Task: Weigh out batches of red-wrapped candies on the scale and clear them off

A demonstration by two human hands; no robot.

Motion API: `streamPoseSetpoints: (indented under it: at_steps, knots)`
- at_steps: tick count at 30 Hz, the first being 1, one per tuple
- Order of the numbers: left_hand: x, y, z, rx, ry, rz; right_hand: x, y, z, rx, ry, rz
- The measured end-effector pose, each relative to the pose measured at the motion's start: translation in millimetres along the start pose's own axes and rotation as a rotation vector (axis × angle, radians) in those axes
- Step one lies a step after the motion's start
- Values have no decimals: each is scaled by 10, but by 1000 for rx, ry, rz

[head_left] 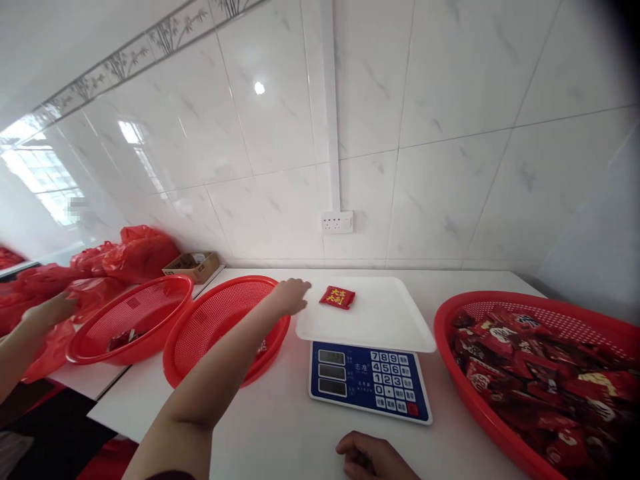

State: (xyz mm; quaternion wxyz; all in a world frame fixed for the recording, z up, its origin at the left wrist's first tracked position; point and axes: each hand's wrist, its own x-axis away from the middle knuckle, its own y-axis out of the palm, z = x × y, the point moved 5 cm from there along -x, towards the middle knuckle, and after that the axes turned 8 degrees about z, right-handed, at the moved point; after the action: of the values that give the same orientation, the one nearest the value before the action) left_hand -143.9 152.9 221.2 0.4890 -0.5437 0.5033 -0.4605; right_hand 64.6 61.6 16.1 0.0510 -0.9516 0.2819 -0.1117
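My left hand (293, 297) reaches over the right rim of the middle red basket (173, 353), beside the left edge of the scale's white tray (370, 323). Its fingers are apart, and nothing shows in them. A small red packet with yellow characters (338, 297) lies on the tray, a short way right of my fingertips. Low in the view, my right hand (375, 459) rests on the table, loosely curled, with no object visible in it. It is below the digital scale's blue keypad panel (369, 380). The digits on the displays are too faint to read.
On the right stands a large red basket (443, 327) heaped with wrapped packets (530, 363). Further left are another red basket (183, 290), a cardboard box (197, 268) and red plastic bags (143, 257). Another person's hand (53, 308) touches the bags. A wall socket (337, 222) is behind.
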Motion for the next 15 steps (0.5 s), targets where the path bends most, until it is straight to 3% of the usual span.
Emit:
streamPoseSetpoints:
  at_steps: [4,7,11,15]
  knots:
    - [-262,241,425,78,184,4,-15,9,41,-43,26,25]
    - [-446,354,578,103,227,5,-5,4,35,-101,57,68]
    - [-519,353,575,119,203,8,10,6,16,-129,77,91]
    - [-347,234,384,108,109,42,5,16,25,-89,48,77]
